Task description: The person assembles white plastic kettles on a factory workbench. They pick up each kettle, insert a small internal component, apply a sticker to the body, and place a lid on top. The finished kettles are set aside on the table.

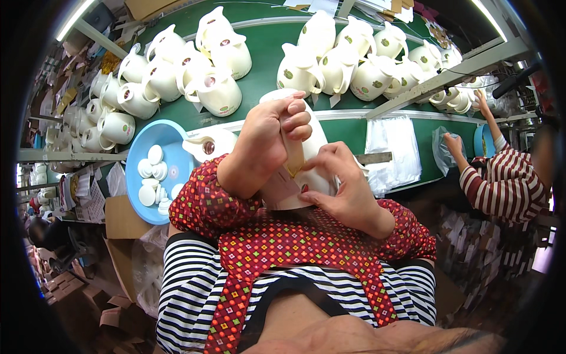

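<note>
A white plastic jug (318,134) lies tilted in front of my body, its near end close to my apron. My left hand (282,127) is closed in a fist over it, gripping a yellowish translucent strip (294,154) that runs down onto the jug's wall. On the jug's right side, my right hand (345,186) curves round the wall with thumb and forefinger spread, the forefinger close to the strip's lower end. A small red mark (304,189) shows between those fingers. Behind my left wrist lies another white piece with a spout (207,145).
A blue basin (138,194) with several white lids (155,154) stands at the left. Several white jugs (218,94) fill the green bench (259,56) ahead. Clear plastic bags (392,150) lie at the right. A co-worker in striped sleeves (501,183) handles a bag farther right.
</note>
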A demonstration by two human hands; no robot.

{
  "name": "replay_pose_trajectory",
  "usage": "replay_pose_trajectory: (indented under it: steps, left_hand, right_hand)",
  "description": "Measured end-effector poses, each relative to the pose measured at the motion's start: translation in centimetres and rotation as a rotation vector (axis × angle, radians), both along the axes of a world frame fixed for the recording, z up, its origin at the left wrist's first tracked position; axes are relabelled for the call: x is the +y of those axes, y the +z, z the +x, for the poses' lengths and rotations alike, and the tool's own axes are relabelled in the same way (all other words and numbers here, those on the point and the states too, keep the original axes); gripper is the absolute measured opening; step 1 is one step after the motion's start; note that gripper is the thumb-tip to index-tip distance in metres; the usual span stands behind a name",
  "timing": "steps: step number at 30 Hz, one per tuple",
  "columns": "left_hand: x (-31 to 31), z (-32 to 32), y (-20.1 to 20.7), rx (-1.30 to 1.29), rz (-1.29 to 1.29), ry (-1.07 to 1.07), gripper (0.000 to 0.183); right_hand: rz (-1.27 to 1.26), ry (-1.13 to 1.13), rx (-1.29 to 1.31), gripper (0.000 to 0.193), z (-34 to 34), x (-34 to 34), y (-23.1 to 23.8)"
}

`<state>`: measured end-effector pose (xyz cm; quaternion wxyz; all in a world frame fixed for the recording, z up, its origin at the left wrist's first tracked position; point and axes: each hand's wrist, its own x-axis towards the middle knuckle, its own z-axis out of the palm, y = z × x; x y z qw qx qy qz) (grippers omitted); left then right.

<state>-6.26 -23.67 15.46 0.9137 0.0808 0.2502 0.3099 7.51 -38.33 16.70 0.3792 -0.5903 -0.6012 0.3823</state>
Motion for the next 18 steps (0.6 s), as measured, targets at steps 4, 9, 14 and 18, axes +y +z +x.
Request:
replay_pose_trajectory:
  steps: [4, 9, 14, 18]
  left_hand:
    - [0.2, -0.5, -0.5, -0.074, 0.029, -0.015, 0.021]
    - [0.2, -0.3, -0.4, 0.003, 0.019, 0.058, 0.027]
    - [0.1, -0.1, -0.4, 0.023, 0.055, 0.095, 0.026]
    - [0.1, -0.1, -0.5, 0.036, 0.081, 0.103, 0.025]
  right_hand:
    - [0.040, -0.018, -0.034, 0.052, 0.2, 0.3, -0.5]
    - [0.164, -0.107, -0.101, 0.046, -0.2, 0.3, -1.6]
    - [0.173, -0.021, -0.195, 0.040, -0.5, 0.3, -1.6]
    - [0.175, 0.065, -0.183, 0.038, -1.0, 0.5, -1.7]
